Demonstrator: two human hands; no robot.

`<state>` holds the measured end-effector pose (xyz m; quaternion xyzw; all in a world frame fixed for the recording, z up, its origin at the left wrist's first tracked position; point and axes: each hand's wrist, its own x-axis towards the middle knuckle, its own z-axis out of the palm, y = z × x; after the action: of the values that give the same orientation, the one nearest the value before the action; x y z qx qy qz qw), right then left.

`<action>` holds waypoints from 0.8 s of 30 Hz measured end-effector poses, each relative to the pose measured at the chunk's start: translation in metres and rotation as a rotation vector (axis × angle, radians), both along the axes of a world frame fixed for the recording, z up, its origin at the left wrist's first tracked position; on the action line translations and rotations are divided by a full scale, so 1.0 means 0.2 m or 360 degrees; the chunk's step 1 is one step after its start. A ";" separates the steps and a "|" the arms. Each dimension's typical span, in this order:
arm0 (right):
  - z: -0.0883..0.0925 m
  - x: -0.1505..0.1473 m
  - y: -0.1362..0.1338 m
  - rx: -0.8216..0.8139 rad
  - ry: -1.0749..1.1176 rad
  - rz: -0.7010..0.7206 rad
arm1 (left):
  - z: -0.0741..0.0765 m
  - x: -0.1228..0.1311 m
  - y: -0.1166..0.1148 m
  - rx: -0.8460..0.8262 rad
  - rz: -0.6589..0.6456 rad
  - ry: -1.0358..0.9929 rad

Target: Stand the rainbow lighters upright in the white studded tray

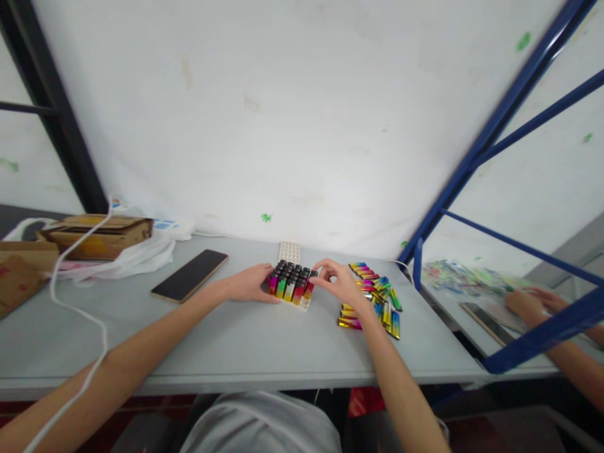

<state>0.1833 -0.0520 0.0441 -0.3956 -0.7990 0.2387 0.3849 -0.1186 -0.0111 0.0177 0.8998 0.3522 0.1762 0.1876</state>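
Upright lighters [289, 287] with black tops and shiny coloured bodies stand packed in rows in a white tray with holes [302, 304]. My left hand [252, 283] is closed around the left side of the group, thumb in front and fingers toward the back. At the right edge, my right hand [336, 280] pinches the top of an end lighter [309, 289] between thumb and fingers; the fingertips partly cover it. A loose pile of shiny metallic coloured lighter bodies [387, 314] lies just right of my right hand, some partly behind my wrist.
Behind the group lies a white perforated tray [289, 251]. A dark phone [191, 275] rests left of my left hand. Cardboard boxes [101, 236], a plastic bag [146, 257] and a white cable [78, 306] occupy the left. A blue metal frame [465, 170] separates another person's hands [528, 305] at right.
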 end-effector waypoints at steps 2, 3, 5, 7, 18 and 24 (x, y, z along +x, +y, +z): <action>0.01 0.03 0.01 0.0114 0.0006 -0.0172 | 0.00 0.00 0.00 0.0009 0.0010 -0.0007; 0.02 0.06 0.02 0.0182 -0.0030 -0.0284 | -0.01 0.00 0.01 0.0015 0.0014 -0.0007; 0.03 0.12 0.05 0.0292 -0.0174 -0.0512 | -0.01 -0.01 0.01 0.0025 0.0022 -0.0003; 0.03 0.21 0.08 0.0312 -0.0386 -0.0682 | -0.02 -0.01 0.02 0.0032 0.0034 -0.0003; -0.07 0.69 0.13 -0.0123 -0.0942 -0.1787 | -0.05 -0.01 0.04 0.0042 0.0027 0.0027; -0.13 0.67 0.18 -0.0276 -0.1038 -0.1612 | -0.06 -0.02 0.05 0.0058 0.0015 0.0034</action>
<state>0.3171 -0.0169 0.0171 -0.8092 -0.5658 -0.0434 0.1523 -0.1217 -0.0004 0.0058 0.9033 0.3550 0.1738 0.1666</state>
